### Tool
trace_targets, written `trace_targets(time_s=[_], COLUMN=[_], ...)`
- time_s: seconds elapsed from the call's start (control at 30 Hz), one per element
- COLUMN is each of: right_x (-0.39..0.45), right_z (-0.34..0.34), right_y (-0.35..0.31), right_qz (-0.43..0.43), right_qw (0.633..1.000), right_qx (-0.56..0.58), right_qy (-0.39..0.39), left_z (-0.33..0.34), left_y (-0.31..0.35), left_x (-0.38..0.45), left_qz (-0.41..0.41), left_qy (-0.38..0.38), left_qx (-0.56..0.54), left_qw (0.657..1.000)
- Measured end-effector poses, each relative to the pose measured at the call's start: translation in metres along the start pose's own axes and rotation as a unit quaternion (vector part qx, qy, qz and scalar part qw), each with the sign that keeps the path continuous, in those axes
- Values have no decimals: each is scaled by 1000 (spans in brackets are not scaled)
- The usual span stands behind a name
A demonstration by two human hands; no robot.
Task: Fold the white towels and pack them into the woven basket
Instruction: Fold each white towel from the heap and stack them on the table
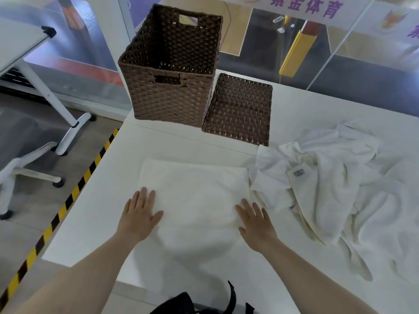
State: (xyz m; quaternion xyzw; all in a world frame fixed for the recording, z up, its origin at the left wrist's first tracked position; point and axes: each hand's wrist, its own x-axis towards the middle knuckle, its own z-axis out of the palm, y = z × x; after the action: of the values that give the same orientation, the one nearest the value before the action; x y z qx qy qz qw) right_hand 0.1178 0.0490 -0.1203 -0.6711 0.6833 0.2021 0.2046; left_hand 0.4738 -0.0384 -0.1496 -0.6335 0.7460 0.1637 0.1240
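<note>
A white towel (192, 191) lies flat on the white table (317, 105) in front of me, folded into a rectangle. My left hand (139, 214) rests palm down on its near left corner, fingers spread. My right hand (256, 223) presses flat on its near right edge. Neither hand grips anything. The brown woven basket (167, 96) stands upright at the table's far left; its inside looks bare. To the right lies a crumpled heap of white towels (335, 189), one showing a small label.
The basket's flat woven lid (238, 109) lies on the table just right of the basket. The table's left edge drops to a floor with yellow-black tape (68, 200). A chair base (34, 173) and a desk leg stand at the left. Glass panels rise behind the table.
</note>
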Motion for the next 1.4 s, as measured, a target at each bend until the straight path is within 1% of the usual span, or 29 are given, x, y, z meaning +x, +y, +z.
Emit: trace_targets(time_s=[0.1,0.17,0.23,0.27,0.33,0.4,0.43,0.57,0.67,0.73,0.8,0.9,0.97,1.07,1.2,1.23,1.3,1.37,1.4], right_x=[-2,-2,0,1,3,2,3,16,34,45,50,52,50,40,30,29,28,26,25], right_z=[1,1,-3,-7,-13,-17,-19,-30,-40,-43,-45,-40,-34,-27,-13,-11,-8,-7,-8], right_y=[0,-1,-4,-7,-9,-8,-5,6,12,14,10,1,-5,-13,-20,-21,-23,-23,-24], right_qz=[-4,-8,-4,5,54,119,138,175,210,211,213,224,232,232,226,227,231,230,226], right_qw=[999,1000,990,975,930,885,874,873,832,793,756,747,737,739,704,690,658,638,632], right_qx=[-32,6,136,220,360,442,457,452,511,571,618,626,635,632,671,685,715,733,739], right_qy=[-11,-26,-31,-19,38,82,85,49,38,27,10,-13,-20,-25,-66,-64,-51,-48,-55], left_z=[1,-3,-8,-10,-13,-13,-13,-7,-1,3,6,6,10,15,20,23,26,31,33], left_y=[-2,0,6,9,20,37,48,100,128,135,135,127,118,107,101,104,114,127,133], left_x=[-1,3,4,2,-5,-13,-18,-32,-43,-46,-50,-58,-62,-69,-82,-86,-92,-94,-94], left_qz=[6,0,0,12,61,127,159,273,317,305,292,286,272,263,232,247,312,378,391], left_qy=[-36,-54,-58,-35,18,28,22,15,-28,-76,-90,-82,-54,-24,-1,15,17,2,-14], left_qx=[30,34,29,25,19,-6,-14,-4,9,26,24,27,41,60,47,33,10,27,53], left_qw=[999,998,998,999,998,992,987,962,948,949,952,954,960,963,971,968,950,926,919])
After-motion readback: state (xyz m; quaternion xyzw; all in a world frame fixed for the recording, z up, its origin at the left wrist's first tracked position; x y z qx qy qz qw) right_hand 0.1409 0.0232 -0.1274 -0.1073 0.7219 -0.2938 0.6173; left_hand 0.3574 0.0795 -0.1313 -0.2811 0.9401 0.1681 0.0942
